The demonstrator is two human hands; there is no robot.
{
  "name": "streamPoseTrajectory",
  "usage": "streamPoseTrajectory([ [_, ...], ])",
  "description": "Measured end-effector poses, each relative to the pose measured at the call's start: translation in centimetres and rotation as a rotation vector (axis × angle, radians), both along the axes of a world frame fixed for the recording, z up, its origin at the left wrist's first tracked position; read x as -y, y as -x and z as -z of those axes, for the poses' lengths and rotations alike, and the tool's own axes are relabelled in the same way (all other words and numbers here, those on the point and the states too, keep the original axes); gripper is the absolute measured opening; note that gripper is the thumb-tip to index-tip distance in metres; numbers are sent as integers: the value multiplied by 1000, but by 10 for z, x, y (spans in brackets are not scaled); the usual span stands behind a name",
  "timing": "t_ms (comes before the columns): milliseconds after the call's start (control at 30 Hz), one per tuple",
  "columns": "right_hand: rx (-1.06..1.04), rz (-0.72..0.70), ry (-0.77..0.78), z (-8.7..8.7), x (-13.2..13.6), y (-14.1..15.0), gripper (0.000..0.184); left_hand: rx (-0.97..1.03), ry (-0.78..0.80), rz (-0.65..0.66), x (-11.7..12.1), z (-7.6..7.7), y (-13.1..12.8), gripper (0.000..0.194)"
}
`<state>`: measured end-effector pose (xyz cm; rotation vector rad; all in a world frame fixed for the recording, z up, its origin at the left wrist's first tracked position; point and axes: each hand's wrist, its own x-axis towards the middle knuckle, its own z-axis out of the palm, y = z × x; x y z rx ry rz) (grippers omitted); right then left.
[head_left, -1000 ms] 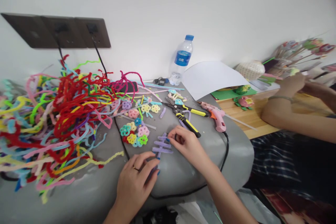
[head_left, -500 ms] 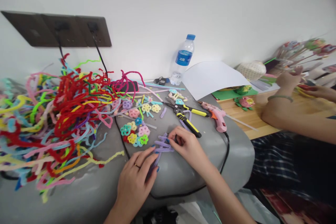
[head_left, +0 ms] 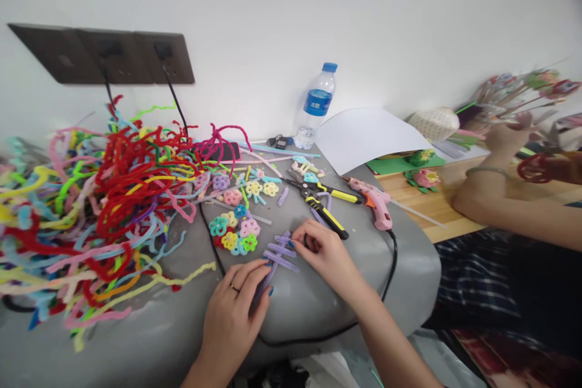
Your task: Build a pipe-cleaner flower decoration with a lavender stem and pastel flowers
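Short purple pipe cleaner pieces (head_left: 280,259) lie crosswise over a longer purple strip on the grey table. My left hand (head_left: 234,306), with a ring on one finger, has its thumb and fingers around the strip's near end. At the right ends of the crosspieces, the thumb and forefinger of my right hand (head_left: 324,257) pinch together against one piece. Pipe cleaner flowers (head_left: 234,233) in several colours sit just beyond my left hand. Pliers (head_left: 322,206) with black and yellow handles lie past my right hand, beside a pink glue gun (head_left: 376,203).
A tangled heap of pipe cleaners (head_left: 122,194) covers the left side. A water bottle (head_left: 318,103) and white paper (head_left: 368,133) stand near the wall. The glue gun's black cord (head_left: 391,267) loops round my arms. At right, a co-worker's hand (head_left: 550,168) holds red loops.
The lowest purple crosspiece has tilted, its right end now nearer me. My hands have barely moved. The co-worker's nearer hand has shifted and now shows red loops.
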<state>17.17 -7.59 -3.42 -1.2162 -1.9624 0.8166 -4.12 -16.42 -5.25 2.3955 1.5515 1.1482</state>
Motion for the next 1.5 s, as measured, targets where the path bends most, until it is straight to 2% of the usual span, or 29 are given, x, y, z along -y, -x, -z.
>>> streamPoseTrajectory([
  [267, -7, 34, -18, 2, 1, 1, 14, -1, 34, 30, 2, -1, -2, 17],
  [467, -45, 76, -40, 7, 1, 4, 10, -28, 4, 128, 3, -5, 1, 18],
  [633, -40, 139, -119, -1, -5, -3, 15, 1, 16, 175, 3, -6, 3, 14],
  [733, 36, 158, -224, -11, -23, -10, 21, 5, 28, 219, 4, -5, 4, 13],
  [900, 325, -27, -430, -21, -64, -5, 35, 2, 40, 259, 4, -2, 6, 18],
  [1000, 542, -69, -486, -21, -80, 4, 27, 11, 27, 263, 3, -1, 6, 17],
  [1100, 617, -86, -498, -22, -86, 9, 17, 18, 18, 256, 2, 0, 5, 16],
  [1367, 618, -159, -493, -37, -82, 11, 10, 15, 48, 207, 1, -2, 0, 19],
  [1500, 382, -51, -442, -50, -66, 6, 11, 13, 58, 187, 1, -3, -4, 18],
])
